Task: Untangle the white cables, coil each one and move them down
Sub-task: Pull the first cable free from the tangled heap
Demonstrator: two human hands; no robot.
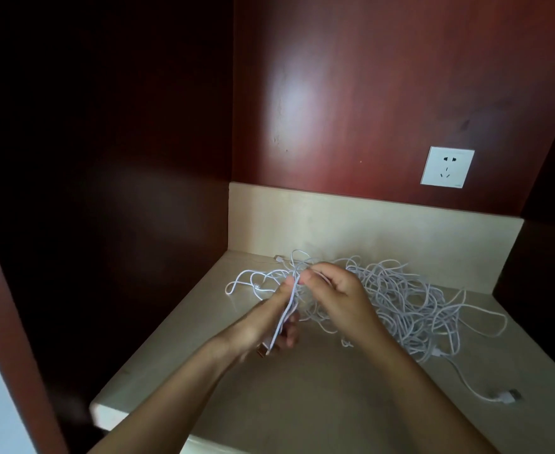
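Nearest, at the right of the beige countertop [302, 404]: one loose white plug [507, 396], lying flat at the end of a single strand trailing out of the heap.

Mid-counter: white cables [407, 303], thin and round, piled in one dense tangle of loops right of centre. A few looser loops spilling left across the surface.

Left hand [269, 319]: raised just above the counter, fingers curled round a short bundle of several strands laid side by side, thumb on top. A brownish connector [263, 350] poking out below the palm.

Right hand [338, 290]: just beside the left, fingers bent, thumb and fingertips pinching strands at the upper end of the same bundle. Back of the hand over the tangle's left edge.

Farther back: a small white connector [278, 257] flat near the rear of the counter. Pale upstand [351, 224] along the far edge. Above it, dark red wood panelling [367, 77] with a white wall socket [447, 167] at the right. Left side wall in deep shadow.
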